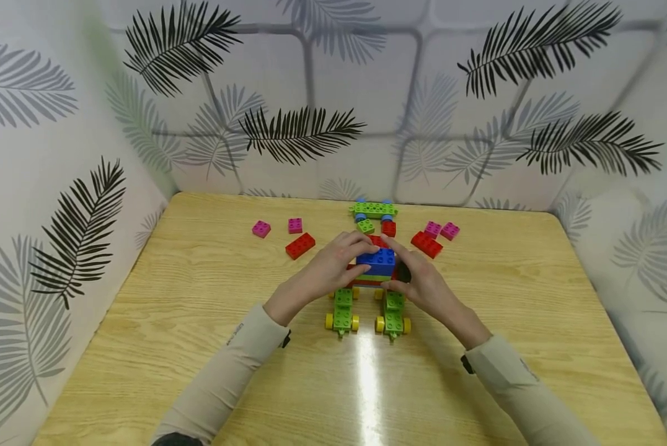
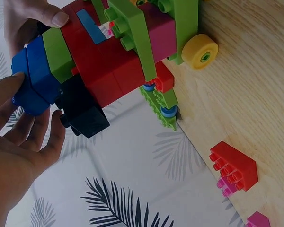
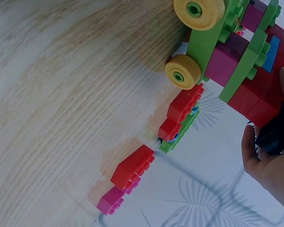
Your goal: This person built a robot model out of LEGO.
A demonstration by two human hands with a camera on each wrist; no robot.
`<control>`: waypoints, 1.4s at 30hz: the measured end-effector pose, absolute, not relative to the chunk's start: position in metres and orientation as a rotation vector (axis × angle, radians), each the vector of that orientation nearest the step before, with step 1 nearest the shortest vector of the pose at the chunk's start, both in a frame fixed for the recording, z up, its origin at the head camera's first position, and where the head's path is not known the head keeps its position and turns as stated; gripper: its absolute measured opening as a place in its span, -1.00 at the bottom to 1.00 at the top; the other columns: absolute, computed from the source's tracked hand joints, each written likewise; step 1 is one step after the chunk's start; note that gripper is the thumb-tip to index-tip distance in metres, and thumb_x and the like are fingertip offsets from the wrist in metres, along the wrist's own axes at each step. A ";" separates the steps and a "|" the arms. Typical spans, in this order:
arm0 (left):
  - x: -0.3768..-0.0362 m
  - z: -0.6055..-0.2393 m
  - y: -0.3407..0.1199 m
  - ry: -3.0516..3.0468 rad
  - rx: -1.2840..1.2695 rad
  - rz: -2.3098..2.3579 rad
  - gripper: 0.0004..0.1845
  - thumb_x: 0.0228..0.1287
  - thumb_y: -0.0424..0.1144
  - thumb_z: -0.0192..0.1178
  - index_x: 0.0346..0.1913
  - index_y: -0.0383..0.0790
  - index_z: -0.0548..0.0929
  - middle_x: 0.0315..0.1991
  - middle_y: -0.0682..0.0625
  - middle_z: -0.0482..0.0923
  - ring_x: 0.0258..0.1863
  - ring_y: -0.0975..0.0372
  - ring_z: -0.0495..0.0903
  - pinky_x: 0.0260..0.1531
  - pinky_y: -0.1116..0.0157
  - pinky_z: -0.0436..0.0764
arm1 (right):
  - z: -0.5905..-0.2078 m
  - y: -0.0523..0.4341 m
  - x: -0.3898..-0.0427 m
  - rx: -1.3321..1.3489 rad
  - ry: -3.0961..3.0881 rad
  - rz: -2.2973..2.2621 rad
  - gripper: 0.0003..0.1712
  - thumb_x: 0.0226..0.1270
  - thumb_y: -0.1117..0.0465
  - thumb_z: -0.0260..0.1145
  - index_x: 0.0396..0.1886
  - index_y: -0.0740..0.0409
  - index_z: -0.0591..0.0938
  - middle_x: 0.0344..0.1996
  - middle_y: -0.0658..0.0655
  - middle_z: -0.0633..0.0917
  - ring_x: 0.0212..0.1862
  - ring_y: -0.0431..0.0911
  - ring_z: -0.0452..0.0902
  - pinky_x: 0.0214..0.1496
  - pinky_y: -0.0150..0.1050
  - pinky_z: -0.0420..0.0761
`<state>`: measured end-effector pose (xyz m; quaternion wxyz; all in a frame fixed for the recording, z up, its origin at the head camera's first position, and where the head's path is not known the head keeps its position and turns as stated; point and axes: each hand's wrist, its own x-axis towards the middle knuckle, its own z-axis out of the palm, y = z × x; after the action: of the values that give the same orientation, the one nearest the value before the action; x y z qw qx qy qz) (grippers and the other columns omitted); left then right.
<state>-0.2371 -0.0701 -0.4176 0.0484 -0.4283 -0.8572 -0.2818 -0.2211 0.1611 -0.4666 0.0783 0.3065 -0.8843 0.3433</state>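
A tall build of toy building bricks stands in front of both hands, on two green wheeled bases [image 1: 342, 317] with yellow wheels [image 2: 200, 51]. Above them come magenta bricks [image 3: 227, 59], green plates, red bricks [image 2: 97, 61], a green brick [image 2: 58, 54] and blue bricks [image 1: 375, 263] on top. The left hand [image 1: 333, 263] grips the blue top, thumb in front and fingers over the far side. On the other side, the right hand [image 1: 425, 285] holds the upper build, its thumb against the red and green layers. A black brick [image 3: 274, 132] sticks out beside its fingers; another black brick [image 2: 83, 111] shows beside the left hand.
Behind the build lies a green wheeled base [image 1: 374, 209] with blue wheels, with a small green brick [image 1: 366, 227] and a red brick [image 1: 388, 228] near it. Loose magenta bricks [image 1: 261, 229] and long red bricks [image 1: 300, 246] lie left and right. Patterned cloth walls edge the wooden table [image 1: 199, 297].
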 end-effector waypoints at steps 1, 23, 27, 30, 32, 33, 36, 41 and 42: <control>-0.237 -0.418 -0.070 -2.614 -1.304 -0.862 -0.69 0.32 -0.31 0.23 0.10 -0.26 0.59 0.03 -0.07 0.47 0.09 0.12 0.42 0.14 0.26 0.45 | -0.466 0.161 -0.221 0.915 -2.652 1.020 0.08 0.04 0.32 0.50 0.51 -0.07 0.14 0.13 0.28 0.54 0.07 0.12 0.51 0.05 0.03 0.57; -0.231 -0.454 -0.082 -2.629 -1.143 -0.800 -0.22 0.18 -0.16 0.37 0.42 -0.09 0.24 0.13 -0.10 0.49 0.12 0.08 0.42 0.13 0.12 0.47 | -0.464 0.160 -0.222 0.883 -2.696 0.966 -0.12 0.05 0.29 0.51 0.38 -0.01 0.32 0.02 0.28 0.59 0.00 0.17 0.53 0.01 0.06 0.59; -0.232 -0.458 -0.081 -2.681 -1.147 -0.795 -0.13 0.12 -0.23 0.41 0.44 -0.10 0.17 0.17 -0.15 0.49 0.10 0.04 0.47 0.12 0.10 0.49 | -0.463 0.161 -0.221 0.873 -2.698 0.989 -0.12 0.06 0.28 0.51 0.38 -0.02 0.32 0.02 0.26 0.59 0.00 0.15 0.51 0.01 0.05 0.58; -0.233 -0.461 -0.080 -2.703 -1.149 -0.807 -0.12 0.12 -0.29 0.41 0.44 -0.11 0.14 0.15 -0.18 0.51 0.06 0.02 0.52 0.09 0.10 0.51 | -0.464 0.161 -0.221 0.870 -2.700 1.006 -0.12 0.06 0.28 0.51 0.39 -0.01 0.31 0.02 0.25 0.59 0.00 0.14 0.51 0.02 0.05 0.58; -0.233 -0.462 -0.079 -2.703 -1.146 -0.826 -0.14 0.14 -0.30 0.39 0.44 -0.10 0.14 0.14 -0.19 0.52 0.06 0.02 0.53 0.09 0.10 0.51 | -0.464 0.161 -0.221 0.869 -2.697 1.009 -0.12 0.06 0.28 0.51 0.38 0.00 0.31 0.02 0.24 0.59 0.00 0.13 0.51 0.03 0.04 0.58; -0.233 -0.461 -0.079 -2.696 -1.146 -0.836 -0.15 0.15 -0.30 0.38 0.44 -0.10 0.15 0.14 -0.19 0.52 0.06 0.01 0.54 0.09 0.10 0.51 | -0.463 0.161 -0.221 0.871 -2.692 1.010 -0.12 0.06 0.28 0.51 0.38 0.01 0.32 0.02 0.24 0.59 0.00 0.13 0.51 0.03 0.03 0.58; -0.234 -0.461 -0.079 -2.664 -1.153 -0.873 -0.17 0.16 -0.32 0.37 0.44 -0.11 0.16 0.13 -0.19 0.53 0.07 0.01 0.54 0.10 0.10 0.51 | -0.463 0.161 -0.221 0.877 -2.676 1.016 -0.13 0.05 0.30 0.51 0.37 0.04 0.33 0.02 0.24 0.59 -0.01 0.12 0.52 0.02 0.02 0.58; -0.234 -0.462 -0.079 -2.603 -1.175 -0.933 -0.18 0.12 -0.37 0.39 0.42 -0.17 0.21 0.11 -0.20 0.55 0.05 0.01 0.57 0.08 0.11 0.53 | -0.463 0.160 -0.221 0.889 -2.659 1.042 -0.15 0.05 0.31 0.51 0.36 0.04 0.34 0.01 0.23 0.60 -0.01 0.11 0.53 0.01 0.02 0.58; -0.235 -0.462 -0.079 -2.591 -1.179 -0.942 -0.18 0.11 -0.38 0.39 0.41 -0.19 0.23 0.10 -0.20 0.56 0.04 0.01 0.57 0.07 0.11 0.54 | -0.462 0.160 -0.221 0.890 -2.658 1.043 -0.15 0.05 0.31 0.51 0.36 0.04 0.35 0.01 0.23 0.60 -0.01 0.11 0.53 0.01 0.02 0.58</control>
<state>-0.2345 -0.0793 -0.4621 0.0714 -0.3923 -0.8618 -0.3135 -0.2212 0.1602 -0.4625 0.0752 0.2966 -0.8863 0.3477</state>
